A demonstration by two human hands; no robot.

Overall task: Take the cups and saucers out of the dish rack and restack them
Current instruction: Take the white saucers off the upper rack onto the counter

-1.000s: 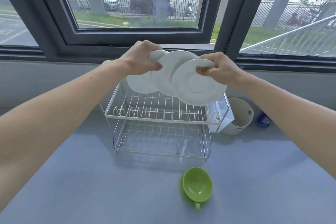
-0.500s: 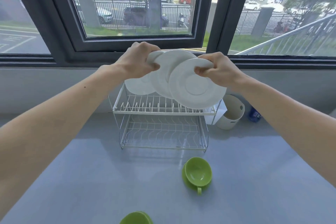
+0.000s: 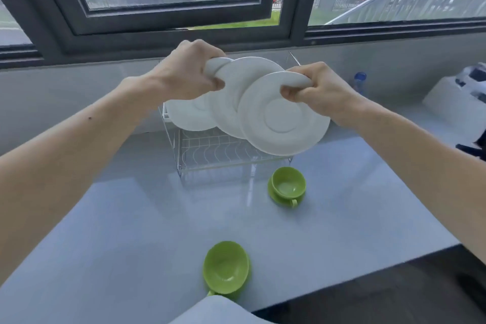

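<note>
Three white saucers are held up on edge in front of the wire dish rack (image 3: 210, 155). My left hand (image 3: 189, 71) grips the top rims of the back saucer (image 3: 188, 118) and the middle saucer (image 3: 236, 92). My right hand (image 3: 313, 87) grips the top rim of the front saucer (image 3: 284, 118), which overlaps the middle one. Two green cups stand on the grey counter: one cup (image 3: 288, 185) just right of the rack's front, another cup (image 3: 226, 268) close to me.
The grey counter (image 3: 131, 231) ends at a dark edge on the right near me. A blue-capped bottle (image 3: 359, 81) and white items (image 3: 457, 97) stand at the far right. The window sill and wall run behind the rack.
The saucers have come up and toward me, off the rack's upper tier, still in the same grips. The view has dropped, bringing the near green cup fully into sight.
</note>
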